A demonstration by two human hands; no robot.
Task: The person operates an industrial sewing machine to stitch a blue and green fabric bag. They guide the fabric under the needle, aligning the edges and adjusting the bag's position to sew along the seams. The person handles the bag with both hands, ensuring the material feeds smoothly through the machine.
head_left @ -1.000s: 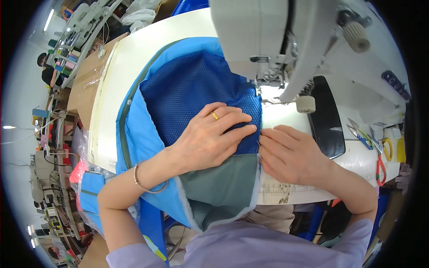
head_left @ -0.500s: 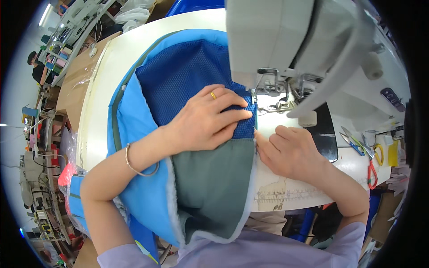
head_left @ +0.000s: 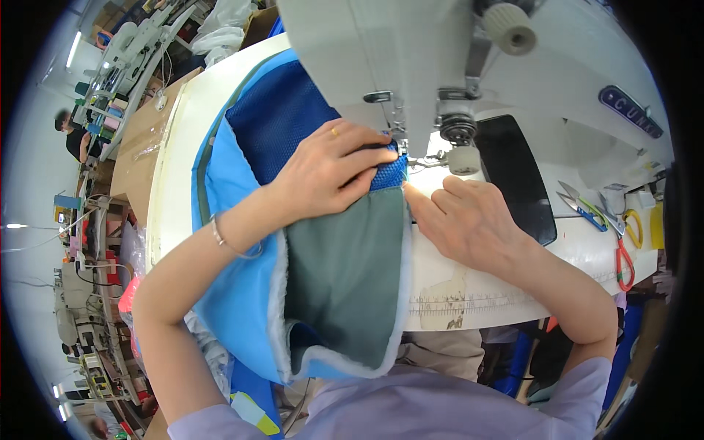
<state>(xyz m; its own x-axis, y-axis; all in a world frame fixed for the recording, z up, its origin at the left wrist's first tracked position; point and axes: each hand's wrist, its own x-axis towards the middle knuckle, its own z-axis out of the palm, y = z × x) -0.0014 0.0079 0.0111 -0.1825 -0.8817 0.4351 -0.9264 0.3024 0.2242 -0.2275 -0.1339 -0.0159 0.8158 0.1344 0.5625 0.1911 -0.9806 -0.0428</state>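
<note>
Fabric (head_left: 345, 264), sky-blue and grey-green with dark mesh (head_left: 275, 117), lies under the spread left hand (head_left: 326, 170); right hand (head_left: 469, 220) narrowed, grip unclear; sewing machine (head_left: 367, 51) blocks one o'clock, scissors (head_left: 621, 251) at three.

I receive a bright, mostly even view, with only soft shadows. Under the sewing machine (head_left: 345, 51), a strong white glow washes out a small patch. A tube lamp (head_left: 73, 49) shines at the upper left. The weave of the blue mesh (head_left: 279, 121) is readable. The fisheye bends the bench (head_left: 499, 290); distant thread cones (head_left: 110, 123) look unclear, and the corners become black.
</note>
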